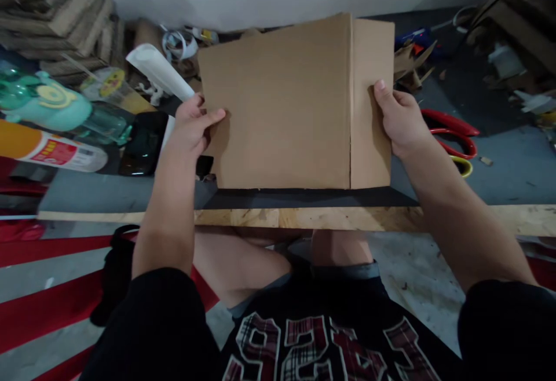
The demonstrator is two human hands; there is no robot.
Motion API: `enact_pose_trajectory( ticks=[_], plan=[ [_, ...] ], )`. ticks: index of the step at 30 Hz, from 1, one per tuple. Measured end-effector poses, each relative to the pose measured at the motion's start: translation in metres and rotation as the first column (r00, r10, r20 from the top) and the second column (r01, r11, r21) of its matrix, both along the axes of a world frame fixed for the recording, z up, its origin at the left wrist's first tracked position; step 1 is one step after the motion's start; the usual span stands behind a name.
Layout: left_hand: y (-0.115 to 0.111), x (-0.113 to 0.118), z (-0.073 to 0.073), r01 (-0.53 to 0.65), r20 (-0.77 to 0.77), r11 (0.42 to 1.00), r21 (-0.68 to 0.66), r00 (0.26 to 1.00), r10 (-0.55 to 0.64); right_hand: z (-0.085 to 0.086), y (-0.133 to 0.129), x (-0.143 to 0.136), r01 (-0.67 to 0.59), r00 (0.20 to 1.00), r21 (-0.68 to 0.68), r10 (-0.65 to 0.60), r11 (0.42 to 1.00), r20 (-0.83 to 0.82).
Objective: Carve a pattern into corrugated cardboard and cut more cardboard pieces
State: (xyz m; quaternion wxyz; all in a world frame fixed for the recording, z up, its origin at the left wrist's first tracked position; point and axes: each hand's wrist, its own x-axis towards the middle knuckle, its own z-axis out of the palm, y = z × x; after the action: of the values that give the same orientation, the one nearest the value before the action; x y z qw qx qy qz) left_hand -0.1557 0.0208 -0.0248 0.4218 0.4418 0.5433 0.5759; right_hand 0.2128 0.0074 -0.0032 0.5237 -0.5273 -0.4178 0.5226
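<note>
A flat brown sheet of cardboard (282, 109) is held up over the table, with a crease running down near its right side. My left hand (193, 123) grips its left edge, thumb on the face and fingers behind. On the right edge, past the crease, my right hand (399, 114) pinches the narrower flap (371, 51) the same way. Just beyond my left hand lies a white rolled piece (158, 68). Red-handled scissors (454, 132) rest beside my right wrist, with a yellow loop (463, 165) below them.
Bottles, one green (65, 103) and one orange (52, 146), lie at the left near a dark glossy object (143, 143). Behind them are stacked cardboard pieces (65, 16) and a drink cup (117, 88). Scraps (414, 65) lie at the right. The table's wooden edge (299, 218) runs in front of me.
</note>
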Motion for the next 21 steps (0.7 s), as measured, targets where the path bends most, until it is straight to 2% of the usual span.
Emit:
enact_pose_trajectory(
  ticks=[3, 5, 7, 10, 12, 14, 17, 19, 21],
  plan=[
    [0.01, 0.005, 0.014, -0.019, -0.101, 0.985, -0.172, 0.995, 0.002, -0.007, -0.002, 0.005, -0.015, 1.0, -0.003, 0.015, 1.0, 0.017],
    [0.008, 0.009, 0.023, 0.029, -0.093, 0.984, -0.177, 0.995, -0.046, -0.011, -0.005, 0.007, -0.008, 1.0, 0.01, 0.008, 1.0, 0.018],
    [-0.001, 0.013, 0.026, 0.078, -0.021, 0.983, -0.165, 0.996, -0.082, -0.016, -0.007, 0.009, 0.008, 1.0, 0.049, -0.009, 0.999, 0.021],
    [-0.019, 0.017, 0.02, 0.049, 0.106, 0.983, -0.178, 0.994, -0.031, -0.024, -0.005, 0.013, 0.047, 0.996, 0.111, -0.056, 0.993, 0.073],
    [-0.03, 0.021, 0.01, -0.016, 0.153, 0.99, -0.139, 0.988, 0.037, -0.029, -0.001, 0.018, 0.092, 0.969, 0.171, -0.128, 0.981, 0.213],
    [-0.039, 0.024, 0.0, -0.068, 0.141, 0.988, -0.137, 0.986, 0.087, -0.032, 0.003, 0.025, 0.111, 0.904, 0.245, -0.2, 0.963, 0.378],
    [-0.048, 0.025, -0.01, 0.034, 0.033, 0.974, -0.224, 0.999, -0.028, -0.033, 0.008, 0.036, 0.066, 0.849, 0.271, -0.197, 0.96, 0.49],
    [-0.051, 0.022, -0.01, 0.115, -0.021, 0.954, -0.277, 0.992, -0.126, -0.032, 0.009, 0.04, 0.041, 0.858, 0.266, -0.171, 0.963, 0.484],
    [-0.054, 0.02, -0.008, 0.145, -0.045, 0.952, -0.269, 0.986, -0.163, -0.031, 0.01, 0.041, 0.041, 0.873, 0.268, -0.165, 0.963, 0.459]
  ],
)
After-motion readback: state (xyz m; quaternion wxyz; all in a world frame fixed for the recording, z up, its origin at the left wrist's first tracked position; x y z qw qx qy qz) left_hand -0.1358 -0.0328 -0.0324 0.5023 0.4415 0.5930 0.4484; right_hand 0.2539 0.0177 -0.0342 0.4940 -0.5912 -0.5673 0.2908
